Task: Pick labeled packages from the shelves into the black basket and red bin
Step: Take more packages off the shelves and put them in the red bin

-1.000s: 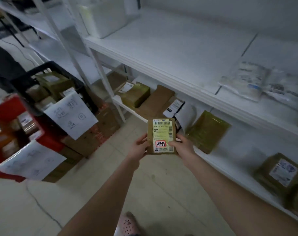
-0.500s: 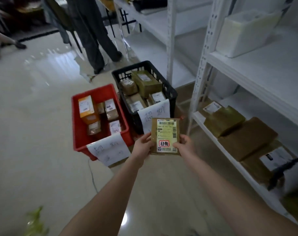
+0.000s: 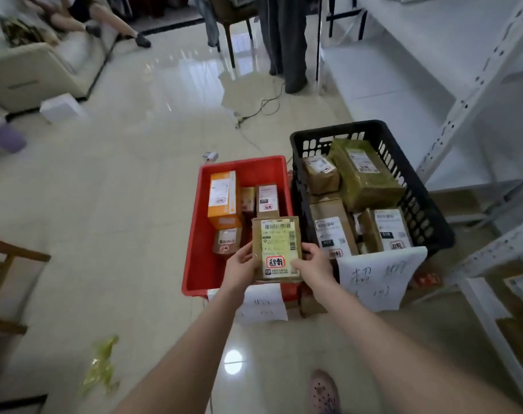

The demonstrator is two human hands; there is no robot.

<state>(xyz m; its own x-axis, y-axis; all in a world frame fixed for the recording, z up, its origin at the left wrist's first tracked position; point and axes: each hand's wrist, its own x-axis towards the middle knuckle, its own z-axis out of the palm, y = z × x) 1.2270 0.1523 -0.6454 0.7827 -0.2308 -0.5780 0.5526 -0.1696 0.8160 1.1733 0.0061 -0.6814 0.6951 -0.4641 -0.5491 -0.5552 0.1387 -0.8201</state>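
Observation:
Both hands hold one small brown labeled package with a red-and-white sticker, upright, over the near right corner of the red bin. My left hand grips its left edge and my right hand its right edge. The red bin holds an orange box and several small parcels. To its right stands the black basket, filled with several taped brown parcels. A handwritten paper sign hangs on the front of each container.
White metal shelves run along the right, with more parcels low at the right edge. A person's legs stand by a chair at the top. A cable trails on the glossy floor. Green plastic scrap lies at lower left.
My view swung left from the shelves toward the floor containers. The package stayed in both hands and now hangs over the red bin, which looks closer.

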